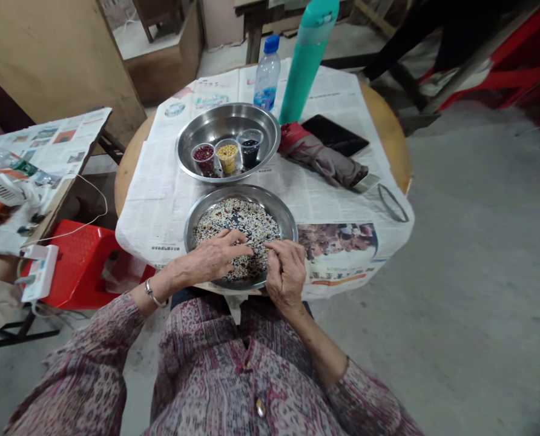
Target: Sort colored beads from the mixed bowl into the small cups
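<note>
Nearest the camera was the wearer's patterned shirt [252, 387], its buttoned front below the grain bowl [286, 219]. This steel bowl stood at the near edge of the round surface [399, 154], which was spread with newspaper [145, 194]. Inside the bowl lay a loose mixture of small grains [233, 212], mostly pale with dark and reddish bits, with a darker patch close to its near side.

The left hand [224, 251] (a bracelet [154, 293] circled its wrist) reached in over the bowl's near left part, fingers apart and lightly curled down to the grains. The right hand [287, 269] was at the bowl's near right rim, fingers bent and thumb close to the forefinger; whether a grain was pinched there I could not tell.

Just beyond the grain bowl sat a larger steel basin [192, 130] with three clear cups: dark red beans [203, 155], yellow ones [227, 151] and black ones [250, 148]. Farther beyond stood a blue-capped bottle [267, 75] and a tall teal container [307, 63]. To the bowl's far right lay a folded umbrella [319, 158] (grey and red), just beside a dark flat device [336, 134]. Well left of the bowl was a red plastic stool [77, 269].
</note>
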The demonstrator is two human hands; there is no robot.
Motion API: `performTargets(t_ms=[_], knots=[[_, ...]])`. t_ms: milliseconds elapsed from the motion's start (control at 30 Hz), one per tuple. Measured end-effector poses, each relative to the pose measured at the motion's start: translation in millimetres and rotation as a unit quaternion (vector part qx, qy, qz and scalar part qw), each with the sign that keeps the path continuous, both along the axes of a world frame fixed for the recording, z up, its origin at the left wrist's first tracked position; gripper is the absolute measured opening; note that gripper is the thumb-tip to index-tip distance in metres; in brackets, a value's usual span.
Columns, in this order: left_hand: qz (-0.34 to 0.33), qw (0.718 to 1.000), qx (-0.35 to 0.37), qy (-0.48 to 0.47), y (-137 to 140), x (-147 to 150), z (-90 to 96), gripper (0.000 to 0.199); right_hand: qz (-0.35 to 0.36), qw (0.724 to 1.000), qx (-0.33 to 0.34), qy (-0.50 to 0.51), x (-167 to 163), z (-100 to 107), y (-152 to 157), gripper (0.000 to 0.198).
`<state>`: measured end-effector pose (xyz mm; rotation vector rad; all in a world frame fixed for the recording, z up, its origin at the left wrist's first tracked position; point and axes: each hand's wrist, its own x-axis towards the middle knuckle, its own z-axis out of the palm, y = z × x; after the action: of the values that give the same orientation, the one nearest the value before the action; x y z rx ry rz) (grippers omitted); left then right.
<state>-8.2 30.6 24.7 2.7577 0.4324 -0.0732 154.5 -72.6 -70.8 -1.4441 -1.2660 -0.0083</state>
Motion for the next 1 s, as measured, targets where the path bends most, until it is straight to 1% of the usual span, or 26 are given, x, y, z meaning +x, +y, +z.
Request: performTargets(t_ms=[67, 133, 233, 300, 433, 500, 533, 600, 667, 733, 800, 867, 933, 967, 1000], knots=[[-0.057, 0.998, 0.029, 0.018, -1, -1, -3.1, 0.031, 0.002, 1.000, 0.001, 0.003, 0, 0, 0, 0.022], [-0.091, 0.993, 0.074, 0.021, -5, 2, -8.6, 0.030, 0.003, 1.000, 0.003, 0.003, 0, 0, 0, 0.022], [-0.094, 0.984, 0.154, 0.010, -6, 11, -20.4, 0.033, 0.004, 1.000, 0.003, -0.001, -1, 1, 0, 0.022], [-0.100, 0.975, 0.196, -0.001, -1, 19, -28.8, 0.032, 0.005, 1.000, 0.003, -0.005, -1, 1, 0, 0.022], [-0.096, 0.964, 0.247, -0.015, 16, 34, -40.8, 0.027, -0.003, 1.000, 0.001, -0.012, 0, -1, 0, 0.022], [-0.064, 0.965, 0.255, -0.012, 25, 40, -43.2, 0.026, -0.004, 1.000, -0.001, -0.009, 0, -1, -1, 0.022], [-0.033, 0.966, 0.256, -0.009, 29, 42, -43.5, 0.026, -0.002, 1.000, 0.000, -0.008, 0, -1, -1, 0.023], [0.059, 0.966, 0.250, -0.003, 37, 44, -42.0, 0.028, 0.000, 1.000, 0.001, -0.006, 0, -1, -1, 0.022], [0.150, 0.960, 0.238, -0.001, 44, 43, -37.9, 0.030, 0.000, 1.000, 0.001, -0.004, 0, -1, -1, 0.022], [0.208, 0.950, 0.232, -0.005, 51, 40, -32.0, 0.028, -0.001, 1.000, 0.001, -0.001, 0, -1, -1, 0.022], [0.230, 0.946, 0.229, -0.014, 56, 37, -26.1, 0.026, -0.001, 1.000, 0.003, -0.002, 0, -1, -1, 0.022], [0.232, 0.949, 0.212, -0.028, 59, 31, -22.4, 0.032, 0.001, 1.000, 0.005, -0.005, 0, 0, -1, 0.022], [0.218, 0.960, 0.173, -0.036, 62, 25, -22.6, 0.045, 0.003, 1.000, 0.004, -0.006, 0, 0, -1, 0.023], [0.208, 0.966, 0.147, -0.035, 64, 22, -24.2, 0.046, 0.004, 1.000, 0.004, -0.006, 0, 0, -1, 0.023], [0.199, 0.972, 0.121, -0.035, 66, 19, -26.5, 0.041, 0.004, 1.000, 0.004, -0.005, 0, 0, -1, 0.023]])
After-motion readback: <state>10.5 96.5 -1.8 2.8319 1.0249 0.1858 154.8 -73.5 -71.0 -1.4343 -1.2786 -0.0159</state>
